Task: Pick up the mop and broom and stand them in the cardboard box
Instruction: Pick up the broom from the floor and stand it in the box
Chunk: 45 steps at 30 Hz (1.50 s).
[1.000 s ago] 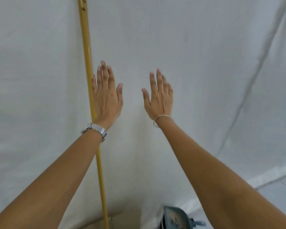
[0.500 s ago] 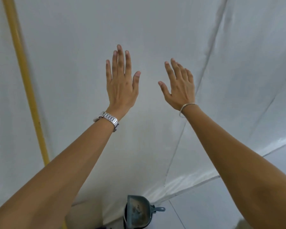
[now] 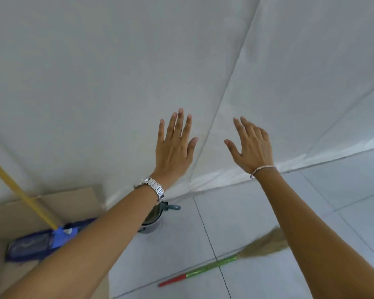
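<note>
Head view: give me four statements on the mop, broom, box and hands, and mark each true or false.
1. The blue flat mop with yellow handle stands in the brown cardboard box. True.
2. The straw broom with green and red handle stands in the box. False: it lies on the tiled floor.
3. The left hand holds the mop. False: it is open and empty.
4. The right hand is open and empty. True.

Head camera looks forward and down (wide-angle) at tiled floor [image 3: 257,212].
</note>
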Motion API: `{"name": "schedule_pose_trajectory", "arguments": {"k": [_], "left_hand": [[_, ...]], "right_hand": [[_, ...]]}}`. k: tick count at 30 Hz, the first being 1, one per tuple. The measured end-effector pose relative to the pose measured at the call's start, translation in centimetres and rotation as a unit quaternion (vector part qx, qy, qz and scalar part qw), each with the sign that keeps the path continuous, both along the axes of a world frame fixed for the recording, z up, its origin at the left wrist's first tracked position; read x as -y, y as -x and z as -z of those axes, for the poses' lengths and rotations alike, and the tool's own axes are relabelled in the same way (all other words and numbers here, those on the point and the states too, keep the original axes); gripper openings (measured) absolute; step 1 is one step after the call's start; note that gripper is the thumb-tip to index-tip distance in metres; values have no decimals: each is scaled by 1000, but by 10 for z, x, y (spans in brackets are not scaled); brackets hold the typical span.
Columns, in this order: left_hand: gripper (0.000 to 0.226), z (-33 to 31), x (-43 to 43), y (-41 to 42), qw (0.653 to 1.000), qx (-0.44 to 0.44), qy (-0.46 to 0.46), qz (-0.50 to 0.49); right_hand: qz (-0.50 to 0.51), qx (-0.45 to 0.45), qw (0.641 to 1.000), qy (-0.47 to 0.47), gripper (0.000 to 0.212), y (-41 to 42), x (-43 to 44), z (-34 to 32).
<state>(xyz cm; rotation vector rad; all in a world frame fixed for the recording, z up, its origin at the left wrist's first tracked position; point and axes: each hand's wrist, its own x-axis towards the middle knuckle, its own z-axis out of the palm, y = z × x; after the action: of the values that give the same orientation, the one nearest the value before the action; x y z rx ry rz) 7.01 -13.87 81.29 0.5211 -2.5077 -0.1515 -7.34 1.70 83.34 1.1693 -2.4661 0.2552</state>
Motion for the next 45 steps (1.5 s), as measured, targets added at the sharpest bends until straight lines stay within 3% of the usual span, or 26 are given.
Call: {"name": "schedule_pose_trajectory", "arguments": {"k": [6,9,16,23,27,32,36,37,39,43,45], "left_hand": [[57,169,-34,25,990,79,-112,-27],[57,271,-49,27,978,110,-167,-57],[60,512,-93,-12,939,272,-200,-60],[60,707,-125,-51,907,356,-213,-73],[64,790,-142,-69,876,372,-278,-132],[66,833,-155,-80,859,363,-325,-157],[66,835,-164,-82,840,257,-422,-224],[64,833,-165,-81,823,198,-458,-269],[61,831,-165,-78,757,93,-529,-373],[61,838,-156,-76,555,17,-675,-486],[67,837,-150,-76,470,-20,-719,-511]], "right_hand": [[21,125,991,-45,57,24,-42,173],[21,166,980,-111,57,25,-61,280],[9,274,930,-246,61,0,-96,529],[-14,353,885,-303,60,-27,-96,730],[-12,396,853,-340,57,-39,-98,815],[17,430,818,-381,40,-44,-100,861],[6,395,832,-389,36,-50,-100,880],[4,386,836,-390,36,-52,-98,883],[4,378,839,-391,35,-56,-95,887],[-25,363,830,-423,32,-59,-90,889],[-44,366,827,-424,30,-58,-88,883]]}}
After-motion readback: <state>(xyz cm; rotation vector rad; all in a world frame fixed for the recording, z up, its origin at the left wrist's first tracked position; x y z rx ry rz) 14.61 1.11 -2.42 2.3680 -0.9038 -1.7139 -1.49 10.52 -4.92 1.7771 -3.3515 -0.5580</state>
